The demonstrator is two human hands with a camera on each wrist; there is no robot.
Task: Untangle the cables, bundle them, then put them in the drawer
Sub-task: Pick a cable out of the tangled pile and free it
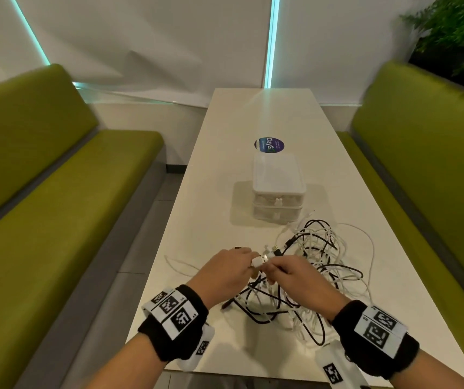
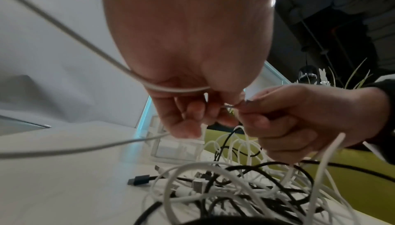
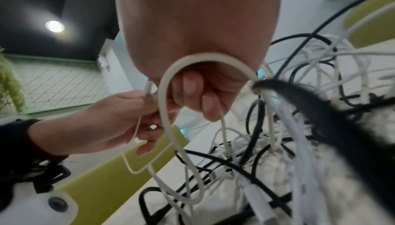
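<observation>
Left hand (image 1: 226,269) and right hand (image 1: 292,272) raised just above the worktop (image 1: 211,192), fingertips meeting. Grip of each hand clamped on a white cable (image 3: 171,127): left pinching its plug end, right curled round a loop. Tangle of black and white cables (image 1: 309,276) spread on the worktop beneath and right of the hands. Beyond the tangle, translucent drawer box (image 1: 278,189), both drawers closed.
</observation>
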